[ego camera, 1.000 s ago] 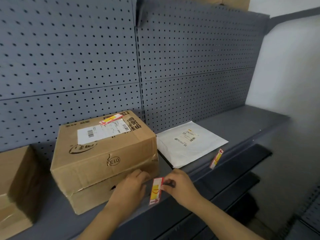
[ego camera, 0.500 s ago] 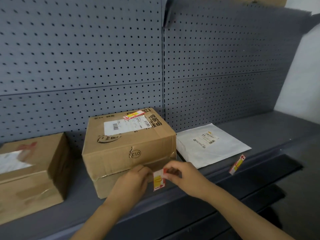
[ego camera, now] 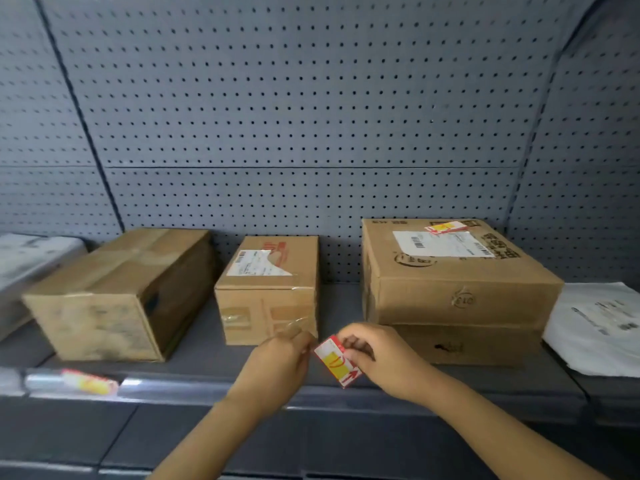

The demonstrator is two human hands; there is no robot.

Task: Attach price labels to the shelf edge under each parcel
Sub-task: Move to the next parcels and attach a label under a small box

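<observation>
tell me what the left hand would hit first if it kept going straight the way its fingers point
Most likely the red and yellow label it reaches toward, pinched in the right hand; depth is unclear, so the small box's front corner might come first.

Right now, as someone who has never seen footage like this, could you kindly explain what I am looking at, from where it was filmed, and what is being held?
There is no machine here: this is one wide-angle camera worn on a person's head, looking forward and down at their two bare hands. They stand at a grey shelf with a perforated back panel. On it sit three cardboard parcels: a long box at left, a smaller box in the middle, and a large box at right, with a white mailer bag beyond it. The right hand pinches a red, white and yellow price label; the left hand meets it at its edge, below the smaller box. Another label already sits on the shelf edge under the long box.
</observation>
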